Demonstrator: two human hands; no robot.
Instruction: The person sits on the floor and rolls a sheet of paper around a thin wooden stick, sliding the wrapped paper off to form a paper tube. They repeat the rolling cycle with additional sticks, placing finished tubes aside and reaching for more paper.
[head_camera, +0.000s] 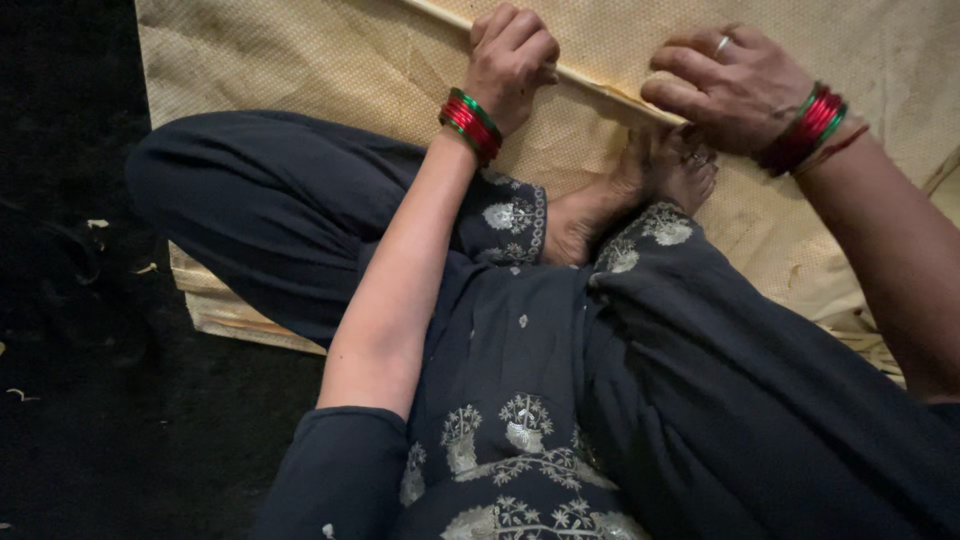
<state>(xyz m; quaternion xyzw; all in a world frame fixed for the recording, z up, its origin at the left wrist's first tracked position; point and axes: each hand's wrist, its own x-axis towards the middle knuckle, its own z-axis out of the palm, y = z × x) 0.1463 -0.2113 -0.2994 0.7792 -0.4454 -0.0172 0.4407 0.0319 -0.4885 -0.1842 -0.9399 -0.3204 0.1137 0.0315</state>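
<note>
Left hand (512, 62) curling shut over a thin pale strip (600, 85), knuckles up, pressing it down onto the tan woven mat (300, 60). Right hand (728, 88) lying further along the same strip, fingers bent and closed over its edge, ring showing on one finger. Red and green bangles (472, 125) sitting at the left wrist, a like set at the right. Strip running diagonally from upper left toward the right, lying on the mat just beyond the bare feet (640, 190), toes touching or nearly touching the mat beneath the right hand. Sitting cross-legged on the mat in dark embroidered clothing (520, 400), dark floor (70, 300) to the left with a few pale scraps. Judging the step in hand: holding and aligning the strip flat against the mat, both hands pinning it in place. Next move likely calling for keeping one hand firm as anchor while sliding the other along, keeping the strip straight and the mat from creasing. Far end of the strip hidden under the right hand.
</note>
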